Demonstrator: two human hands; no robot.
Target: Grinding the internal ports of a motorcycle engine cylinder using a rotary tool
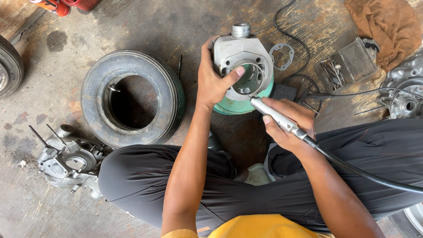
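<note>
Head view shows us, at upper centre of the frame, our left hand clasped around a grey engine cylinder, thumb hooked over the bore rim. That cylinder sits on a green round base. Our right hand grips a slim rotary tool handpiece, tip touching the bore's lower edge. Left of centre lies a tyre; a gasket lies right of the cylinder.

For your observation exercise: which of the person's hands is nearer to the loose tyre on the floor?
Left. The left hand grips the engine cylinder just right of the tyre; the right hand, holding the rotary tool, lies farther right.
</note>
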